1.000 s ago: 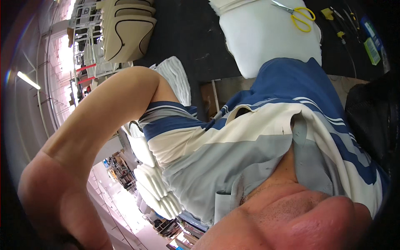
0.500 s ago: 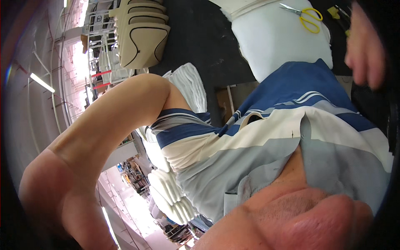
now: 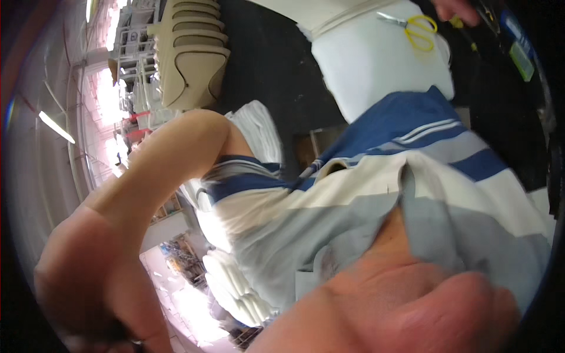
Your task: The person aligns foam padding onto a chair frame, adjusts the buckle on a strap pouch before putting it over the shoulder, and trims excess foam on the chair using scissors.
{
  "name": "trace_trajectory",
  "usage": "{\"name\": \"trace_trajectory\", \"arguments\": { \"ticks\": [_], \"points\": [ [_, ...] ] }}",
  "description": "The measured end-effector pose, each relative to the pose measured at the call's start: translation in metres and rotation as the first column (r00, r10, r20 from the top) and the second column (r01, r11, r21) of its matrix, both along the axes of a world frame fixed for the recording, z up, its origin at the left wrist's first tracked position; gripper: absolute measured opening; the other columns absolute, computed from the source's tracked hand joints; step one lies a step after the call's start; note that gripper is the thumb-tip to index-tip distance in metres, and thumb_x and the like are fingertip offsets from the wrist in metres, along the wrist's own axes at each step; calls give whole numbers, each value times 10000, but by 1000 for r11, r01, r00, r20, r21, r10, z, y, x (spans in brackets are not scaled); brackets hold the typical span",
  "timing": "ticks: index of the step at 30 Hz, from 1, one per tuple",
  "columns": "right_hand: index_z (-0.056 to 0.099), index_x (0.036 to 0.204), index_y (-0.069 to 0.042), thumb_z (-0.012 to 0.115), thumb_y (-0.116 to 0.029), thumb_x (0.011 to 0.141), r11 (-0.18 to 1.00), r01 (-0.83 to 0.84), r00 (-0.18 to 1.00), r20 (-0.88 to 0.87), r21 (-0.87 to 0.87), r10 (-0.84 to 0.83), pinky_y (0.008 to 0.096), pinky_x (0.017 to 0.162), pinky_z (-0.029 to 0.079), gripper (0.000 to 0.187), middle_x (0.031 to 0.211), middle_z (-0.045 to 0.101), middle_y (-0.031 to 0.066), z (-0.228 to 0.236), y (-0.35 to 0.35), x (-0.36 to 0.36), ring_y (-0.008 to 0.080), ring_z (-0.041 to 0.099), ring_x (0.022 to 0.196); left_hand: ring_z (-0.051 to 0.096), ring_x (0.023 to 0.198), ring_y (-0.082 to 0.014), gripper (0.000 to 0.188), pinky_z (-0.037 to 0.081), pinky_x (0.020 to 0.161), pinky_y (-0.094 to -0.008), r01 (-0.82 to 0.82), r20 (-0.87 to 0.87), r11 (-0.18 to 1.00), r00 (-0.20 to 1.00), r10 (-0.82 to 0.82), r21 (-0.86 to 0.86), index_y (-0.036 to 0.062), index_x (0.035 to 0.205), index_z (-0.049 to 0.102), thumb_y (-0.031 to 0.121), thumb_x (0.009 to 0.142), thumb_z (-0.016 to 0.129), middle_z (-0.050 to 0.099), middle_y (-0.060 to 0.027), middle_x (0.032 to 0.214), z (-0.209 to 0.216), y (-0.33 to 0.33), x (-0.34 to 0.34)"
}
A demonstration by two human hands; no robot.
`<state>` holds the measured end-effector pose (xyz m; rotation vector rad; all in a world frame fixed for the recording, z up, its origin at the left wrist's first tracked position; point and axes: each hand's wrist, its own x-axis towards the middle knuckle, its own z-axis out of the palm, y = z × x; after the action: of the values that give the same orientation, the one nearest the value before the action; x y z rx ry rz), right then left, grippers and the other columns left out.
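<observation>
My left arm is bent and raised along the left side, and my left hand (image 3: 88, 282) is close to the lens at the lower left. Its fingers run into the dark rim, so what they hold, if anything, is hidden. Only the fingers of my right hand (image 3: 459, 10) show, at the top right edge, blurred and cut off. They are nearest to a small yellow-and-black tool (image 3: 469, 38) on the black work surface. Beside it, a pair of scissors (image 3: 407, 25) with yellow handles lies on a white padded piece (image 3: 365, 73). The scissors are untouched.
A row of beige shaped panels (image 3: 197, 65) with dark piping stands at the upper left. Folded white pieces (image 3: 259, 129) lie behind my left arm, with more white padded pieces (image 3: 229, 288) lower down. A green-and-blue object (image 3: 521, 62) is at the far right.
My right hand has moved up and left toward the top edge, near the yellow-and-black tool. The view has shifted slightly, and the left arm stays raised.
</observation>
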<state>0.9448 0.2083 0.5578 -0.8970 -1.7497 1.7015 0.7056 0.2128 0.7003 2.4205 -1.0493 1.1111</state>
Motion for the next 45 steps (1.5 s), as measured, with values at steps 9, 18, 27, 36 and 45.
{"name": "trace_trajectory", "arguments": {
  "ticks": [9, 18, 27, 36, 45],
  "points": [
    [737, 963, -21, 683, -271, 951, 940, -270, 945, 244, 210, 217, 307, 588, 486, 256, 696, 689, 72, -16, 7, 27, 149, 652, 601, 551, 577, -116, 71, 451, 510, -251, 342, -118, 938, 930, -347, -62, 77, 909, 627, 27, 892, 674, 593, 21, 746, -44, 4, -24],
    [657, 1213, -66, 682, -282, 976, 678, -696, 715, 138, 237, 686, 415, 771, 525, 322, 985, 717, 160, -68, -4, 44, 349, 681, 904, 570, 643, -127, 63, 463, 572, -274, 250, -93, 967, 963, -254, -52, 78, 937, 633, 67, 899, 683, 610, 13, 793, -78, -35, -66],
    [718, 1134, -30, 696, -268, 969, 755, -633, 772, 61, 172, 633, 326, 792, 524, 291, 984, 749, 99, -167, 55, 8, 182, 677, 874, 591, 717, -140, 89, 475, 642, -299, 165, -97, 981, 980, -175, -107, 79, 970, 640, 113, 907, 693, 629, 4, 845, -112, -30, -48],
    [728, 1158, -56, 666, -350, 990, 926, -332, 898, 241, -181, 369, 312, 904, 510, 345, 1104, 732, 56, -234, 57, 113, 157, 656, 1010, 612, 792, -152, 130, 488, 712, -324, 105, -128, 975, 983, -131, -195, 80, 1003, 646, 158, 916, 703, 647, -5, 897, -156, -99, -86],
    [734, 1119, 3, 670, -369, 997, 777, -433, 818, 163, -456, 552, 276, 845, 494, 396, 998, 727, 33, -285, 32, 138, 99, 611, 923, 633, 866, -165, 176, 500, 782, -350, 94, -280, 906, 933, -225, -413, 81, 1035, 653, 203, 924, 713, 666, -14, 950, -125, -221, -241]
  ]
}}
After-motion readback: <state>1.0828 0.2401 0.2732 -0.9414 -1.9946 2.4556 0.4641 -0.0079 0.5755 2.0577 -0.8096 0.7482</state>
